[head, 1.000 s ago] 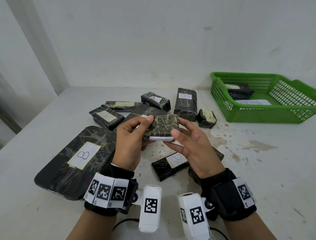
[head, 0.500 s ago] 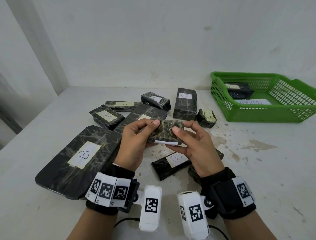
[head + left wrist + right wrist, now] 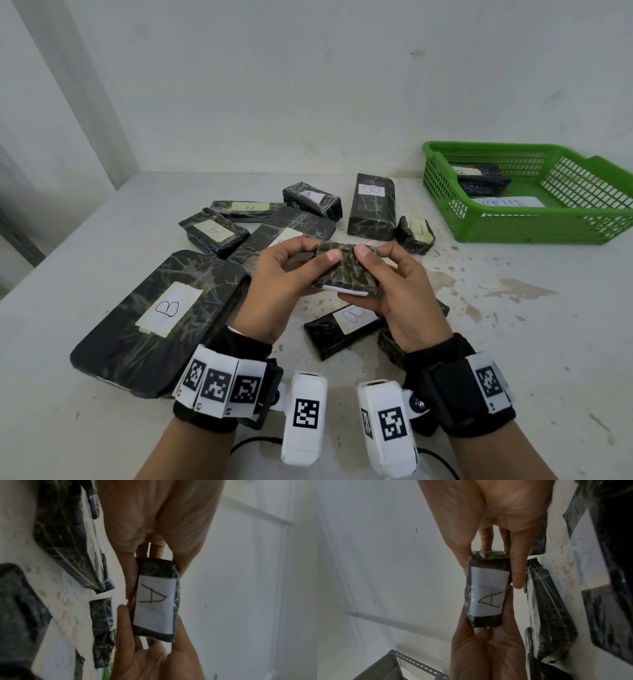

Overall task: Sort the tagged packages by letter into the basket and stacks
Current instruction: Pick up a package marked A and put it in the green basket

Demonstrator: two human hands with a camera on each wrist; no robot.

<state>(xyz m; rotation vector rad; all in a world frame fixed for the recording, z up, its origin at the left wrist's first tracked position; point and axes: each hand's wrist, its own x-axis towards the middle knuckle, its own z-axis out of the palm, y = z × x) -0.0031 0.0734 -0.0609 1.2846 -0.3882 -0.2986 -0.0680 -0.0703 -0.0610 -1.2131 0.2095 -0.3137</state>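
A stained white worktop is being used to carry everything. A large flat package tagged B is being rested near its front left edge. A green mesh basket is being kept at the back right corner, with a dark package lying inside. Smaller wrapped packages, among them a tall one tagged B, are being left scattered across the middle. Above these, a small package tagged A is being gripped at its ends between the left hand and the right hand, fingers and thumbs curled round it, its tag turned downward toward the wrists.
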